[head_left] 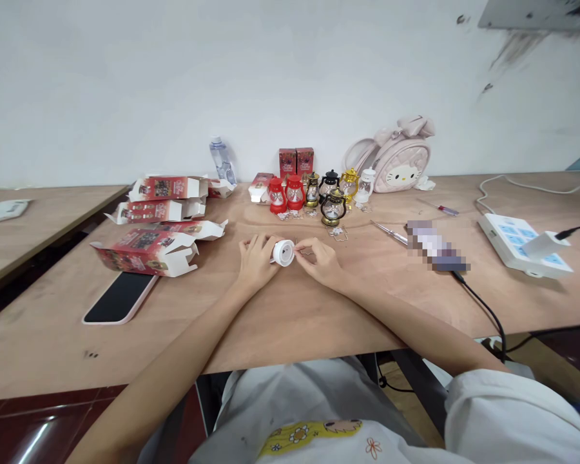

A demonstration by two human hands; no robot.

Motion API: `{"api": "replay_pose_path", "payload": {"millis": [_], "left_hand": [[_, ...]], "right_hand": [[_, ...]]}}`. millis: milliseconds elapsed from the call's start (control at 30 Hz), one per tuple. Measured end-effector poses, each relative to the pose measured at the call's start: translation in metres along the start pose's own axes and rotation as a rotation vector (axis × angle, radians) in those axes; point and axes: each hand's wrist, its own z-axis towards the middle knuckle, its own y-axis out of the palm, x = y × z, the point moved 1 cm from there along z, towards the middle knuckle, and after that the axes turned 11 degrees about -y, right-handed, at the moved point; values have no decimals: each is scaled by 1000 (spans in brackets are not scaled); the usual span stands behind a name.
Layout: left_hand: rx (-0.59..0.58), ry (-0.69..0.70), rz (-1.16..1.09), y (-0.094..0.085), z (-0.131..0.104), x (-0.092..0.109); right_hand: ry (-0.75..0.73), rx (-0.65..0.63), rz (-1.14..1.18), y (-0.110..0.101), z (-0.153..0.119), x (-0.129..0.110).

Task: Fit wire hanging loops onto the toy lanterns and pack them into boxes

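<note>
Your left hand (255, 258) grips the white lantern (283, 252), on its side, long axis left-right, just above the tabletop (290, 309). Right hand (319, 256) pinches its wire handle (301, 249).

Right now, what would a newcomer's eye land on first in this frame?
Mid-table, the left hand and right hand meet around a small white lantern. Behind them stands a row of toy lanterns, with opened red boxes stacked to the left.
</note>
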Motion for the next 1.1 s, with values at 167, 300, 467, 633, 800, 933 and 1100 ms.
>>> {"api": "replay_pose_path", "payload": {"millis": [167, 300, 467, 633, 800, 933, 1100], "left_hand": [[17, 20, -14, 1, -1, 2], [24, 14, 0, 1, -2, 2], [23, 7, 30, 1, -1, 1], [38, 20, 72, 1, -1, 1], [46, 28, 109, 1, -1, 1], [37, 30, 128, 0, -2, 2], [28, 45, 131, 1, -3, 3]], "right_hand": [[-64, -14, -58, 1, -1, -2], [-78, -14, -75, 1, -1, -2], [-87, -53, -38, 2, -2, 0], [-114, -51, -124, 1, -1, -1], [-141, -46, -139, 0, 1, -4], [-179, -7, -152, 0, 0, -5], [-229, 8, -210, 2, 0, -5]]}}
